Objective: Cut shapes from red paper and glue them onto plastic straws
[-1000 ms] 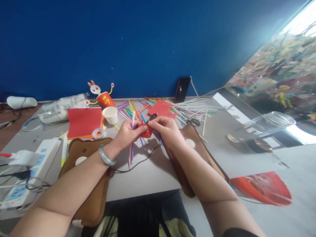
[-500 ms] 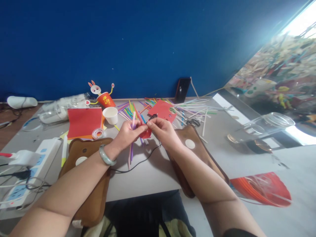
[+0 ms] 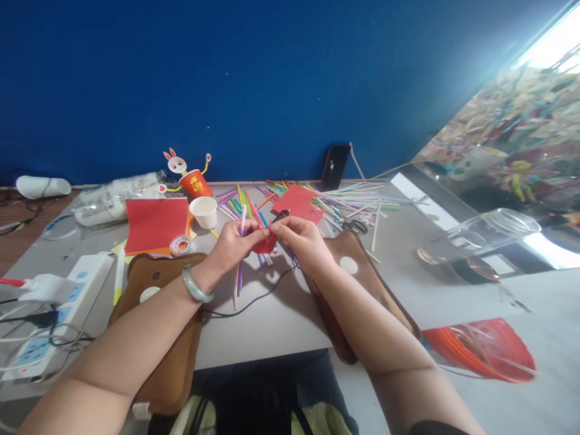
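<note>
A small piece of red paper (image 3: 264,244) is between my two hands above the middle of the table. My left hand (image 3: 235,244), with a jade-coloured bangle at the wrist, pinches its left side. The fingertips of my right hand (image 3: 296,238) are closed on the paper's upper right edge. A dark object (image 3: 281,214) shows just above the right fingers; its kind is unclear. Pink and purple fuzzy craft sticks (image 3: 238,284) lie below my left hand. Behind the hands is a red paper sheet (image 3: 294,199) with pieces cut out.
Black-handled scissors (image 3: 356,226) lie right of the hands. A white paper cup (image 3: 203,211), a rabbit figure on a red cup (image 3: 194,181), folded red paper (image 3: 156,225) and a tape roll (image 3: 180,244) stand left. Brown pads (image 3: 167,362) flank a black cable (image 3: 263,296). A phone (image 3: 336,166) leans on the wall.
The red paper has turned slightly between my fingers, showing more of its rounded lower part. Both hands stay in nearly the same place.
</note>
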